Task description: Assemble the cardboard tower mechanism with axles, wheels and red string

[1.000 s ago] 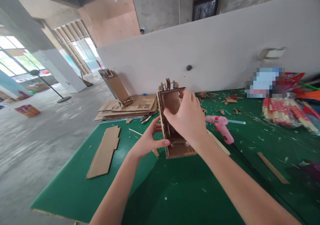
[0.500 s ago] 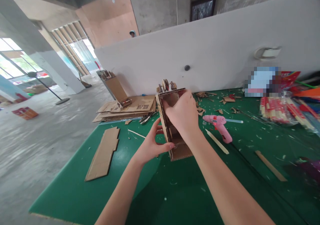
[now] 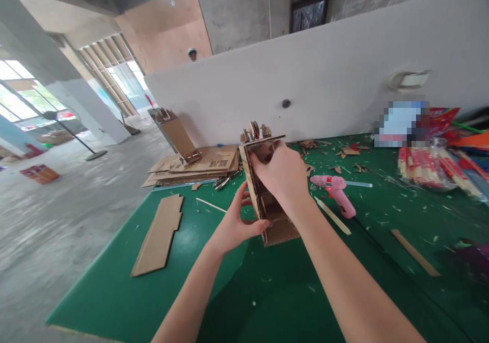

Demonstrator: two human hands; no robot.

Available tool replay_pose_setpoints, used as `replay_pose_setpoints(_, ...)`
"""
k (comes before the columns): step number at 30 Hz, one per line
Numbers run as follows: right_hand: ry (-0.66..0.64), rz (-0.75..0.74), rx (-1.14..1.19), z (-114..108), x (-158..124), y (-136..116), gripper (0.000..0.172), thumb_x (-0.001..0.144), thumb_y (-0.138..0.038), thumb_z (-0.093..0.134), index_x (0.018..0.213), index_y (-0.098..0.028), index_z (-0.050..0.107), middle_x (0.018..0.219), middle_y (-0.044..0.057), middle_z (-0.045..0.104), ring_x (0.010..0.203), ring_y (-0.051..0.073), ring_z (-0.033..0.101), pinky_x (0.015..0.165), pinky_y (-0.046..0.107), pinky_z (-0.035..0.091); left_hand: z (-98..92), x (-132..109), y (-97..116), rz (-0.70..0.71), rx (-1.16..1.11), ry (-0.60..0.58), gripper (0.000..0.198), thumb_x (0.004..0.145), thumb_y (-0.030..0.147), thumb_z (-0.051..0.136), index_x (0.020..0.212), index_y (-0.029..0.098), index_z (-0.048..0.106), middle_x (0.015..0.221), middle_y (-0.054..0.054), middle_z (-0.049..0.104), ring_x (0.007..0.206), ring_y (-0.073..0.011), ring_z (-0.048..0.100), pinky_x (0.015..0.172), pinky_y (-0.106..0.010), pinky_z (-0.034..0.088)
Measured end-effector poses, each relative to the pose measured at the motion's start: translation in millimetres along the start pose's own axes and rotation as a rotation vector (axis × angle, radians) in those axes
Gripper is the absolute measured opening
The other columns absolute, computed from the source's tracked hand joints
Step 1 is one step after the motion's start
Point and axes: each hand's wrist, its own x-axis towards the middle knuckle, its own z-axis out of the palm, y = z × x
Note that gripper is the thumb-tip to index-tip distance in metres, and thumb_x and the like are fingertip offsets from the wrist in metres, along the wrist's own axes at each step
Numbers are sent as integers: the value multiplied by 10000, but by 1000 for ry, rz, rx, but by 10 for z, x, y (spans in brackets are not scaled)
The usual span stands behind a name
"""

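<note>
A tall, open-fronted cardboard box (image 3: 281, 233) with inner partitions stands slightly tilted on the green table. Round pieces and small parts sit on its top. My left hand (image 3: 237, 227) grips the box's lower left side, thumb on the front edge and fingers behind. My right hand (image 3: 284, 177) reaches into the upper opening with its fingers bent; the fingertips are inside, and what they hold, if anything, is hidden. To the right lies a pink glue gun (image 3: 336, 193) with a clear glue stick in its back.
Flat cardboard sheets (image 3: 214, 160) lie behind left, with a cardboard holder (image 3: 178, 137) on them. A notched cardboard piece (image 3: 158, 236) is at left. Wooden strips (image 3: 332, 216), scraps and bagged sticks (image 3: 422, 167) lie right. A white partition (image 3: 336, 78) rises behind; a person's head shows beyond it.
The box has shifted slightly right, along with both hands. My right hand has turned a little at the opening. The person's head beyond the partition has moved left.
</note>
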Motion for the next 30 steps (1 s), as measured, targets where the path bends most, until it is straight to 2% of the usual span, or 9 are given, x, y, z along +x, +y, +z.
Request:
replay_pose_setpoints(7,41,-29,-26,6,-27,25,478,753,-592,471,897,-149,578,692,124,651,657,279,630,559,381,450,1,-13,-3,5,-1,-6,860,703,306,711,1400,329,208,1361,-93,354,1244,-309,322,783,-340,553)
replay_pose_setpoints(18,-35,-19,23,-12,39,32,516,745,-568,494,985,-118,566,803,161,658,739,307,633,606,414,454,-3,4,-50,-10,2,20,907,687,336,729,1412,308,184,1325,-110,402,1235,-303,345,776,-343,543)
replay_pose_setpoints(22,-92,-67,19,-13,31,41,465,789,-522,454,1015,-127,553,827,149,657,769,291,627,622,390,452,-28,13,-73,28,37,60,848,699,350,721,1398,295,243,1298,-99,457,1200,-281,411,852,-360,493)
replay_pose_setpoints(25,-60,-182,-60,-126,-56,93,423,832,-485,411,1038,-141,544,912,150,649,891,295,600,652,374,451,-103,15,-72,52,48,74,784,714,369,706,1380,257,308,1274,-92,495,1170,-262,455,950,-383,424)
replay_pose_setpoints(27,-15,-233,-173,-284,-167,205,404,848,-470,395,1041,-148,545,941,150,643,943,306,582,641,368,450,-180,9,-65,37,52,85,741,739,395,676,1374,224,335,1261,-97,513,1163,-259,467,985,-388,390)
replay_pose_setpoints(28,-38,-236,-236,-383,-235,298,386,859,-470,376,1013,-167,559,921,139,647,913,304,593,606,365,447,-223,3,-59,24,55,94,732,750,408,660,1377,214,336,1260,-100,518,1165,-260,468,986,-386,388)
replay_pose_setpoints(30,-203,-149,-353,-600,-376,568,397,842,-536,370,854,-210,596,741,103,641,649,275,613,461,347,400,-309,-16,-36,-3,78,118,735,762,426,642,1388,207,324,1265,-103,520,1171,-265,466,969,-377,402)
